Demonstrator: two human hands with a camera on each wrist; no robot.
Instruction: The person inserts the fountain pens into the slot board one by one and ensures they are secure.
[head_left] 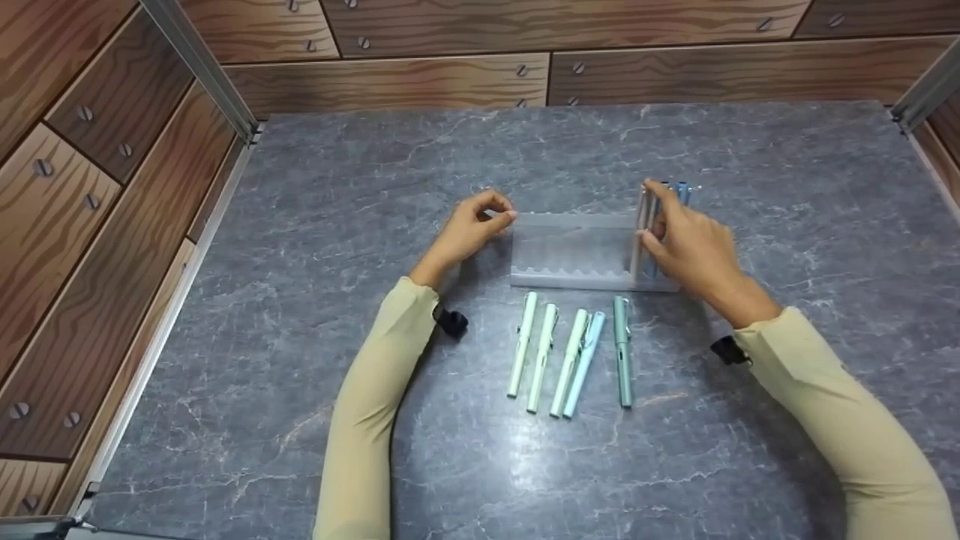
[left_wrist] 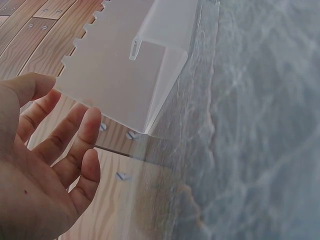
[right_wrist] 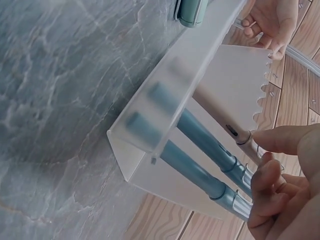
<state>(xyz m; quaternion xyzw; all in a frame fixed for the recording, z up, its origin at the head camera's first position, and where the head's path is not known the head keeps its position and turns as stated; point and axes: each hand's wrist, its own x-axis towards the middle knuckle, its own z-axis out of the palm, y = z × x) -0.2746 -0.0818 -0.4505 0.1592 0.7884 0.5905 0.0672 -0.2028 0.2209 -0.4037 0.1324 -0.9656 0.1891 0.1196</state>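
Observation:
A clear frosted pen rack [head_left: 574,251] with notched edges stands on the table. My left hand [head_left: 474,225] pinches its upper left corner between thumb and index finger; in the left wrist view the other fingers of the left hand [left_wrist: 55,160] are spread off the rack. On the rack's right side, my right hand [head_left: 694,244] holds a beige-pink pen [right_wrist: 220,115] near its cap, with the lower end behind the rack's frosted front lip. Beside it, two blue pens [right_wrist: 192,172] lean in the rack, partly hidden by the right hand in the head view.
In front of the rack lie several pale green pens [head_left: 523,345], a light blue pen [head_left: 585,366] touching one of them, and a dark green pen [head_left: 622,352] apart at the right. Wood-patterned panels [head_left: 442,79] border the grey marbled table [head_left: 300,225] at the back and left.

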